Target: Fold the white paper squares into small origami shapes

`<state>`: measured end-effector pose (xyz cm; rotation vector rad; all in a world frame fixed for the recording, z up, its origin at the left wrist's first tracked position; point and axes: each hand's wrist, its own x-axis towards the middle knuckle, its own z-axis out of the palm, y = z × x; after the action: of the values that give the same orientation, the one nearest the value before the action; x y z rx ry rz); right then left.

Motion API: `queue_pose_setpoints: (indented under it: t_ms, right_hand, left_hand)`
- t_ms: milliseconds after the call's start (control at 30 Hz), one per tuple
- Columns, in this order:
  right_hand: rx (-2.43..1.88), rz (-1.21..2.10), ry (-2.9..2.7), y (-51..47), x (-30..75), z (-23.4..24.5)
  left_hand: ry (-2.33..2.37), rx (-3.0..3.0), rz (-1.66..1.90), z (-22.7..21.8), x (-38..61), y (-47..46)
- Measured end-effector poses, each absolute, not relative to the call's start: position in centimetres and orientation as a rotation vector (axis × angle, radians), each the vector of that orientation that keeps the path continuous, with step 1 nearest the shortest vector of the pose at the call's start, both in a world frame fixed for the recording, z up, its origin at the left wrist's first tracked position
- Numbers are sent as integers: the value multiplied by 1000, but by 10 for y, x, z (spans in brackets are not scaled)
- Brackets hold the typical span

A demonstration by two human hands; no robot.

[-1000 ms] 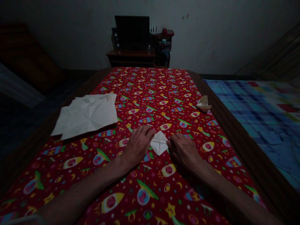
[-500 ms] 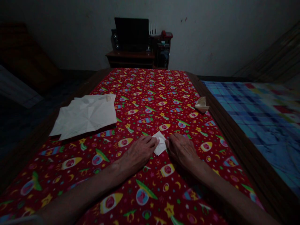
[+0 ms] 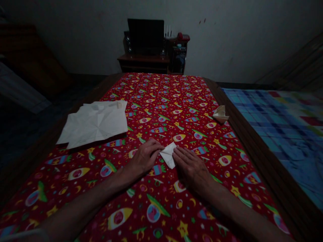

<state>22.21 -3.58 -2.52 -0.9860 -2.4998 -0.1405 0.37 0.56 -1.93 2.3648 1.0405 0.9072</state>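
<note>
Pinching left corner of small folded paper point(image 3: 168, 156) with left hand point(image 3: 145, 155), thumb and fingertips together; covering its right edge with flattened right hand point(image 3: 193, 166), fingers straight. On red patterned cloth point(image 3: 141, 215), center, near side. Farther left: creased sheets point(image 3: 97, 122), overlapping. Far right: folded piece point(image 3: 220, 115).

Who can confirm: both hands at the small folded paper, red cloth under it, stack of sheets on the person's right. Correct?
One error: the head view shows the stack of sheets on the left. The rest stands: left hand and right hand at the small folded paper, red cloth under it.
</note>
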Motion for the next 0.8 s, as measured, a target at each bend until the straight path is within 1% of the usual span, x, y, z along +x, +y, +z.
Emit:
queue_pose_setpoints:
  t_ms: [300,500,600,800]
  right_hand:
    - [-1060,-28,-2289,-33,221,-32]
    - [-1471,152,-2139,-28,219,-23]
    - [-1579,135,-2153,-28,218,-21]
    - [-1660,85,-2197,-24,217,-21]
  left_hand:
    - [1149,2374,815,-22,6,9]
    - [1303,2419,671,-15,5,10]
    - [1382,2437,630,-14,7,9]
    - [1497,2534,606,-17,12,8]
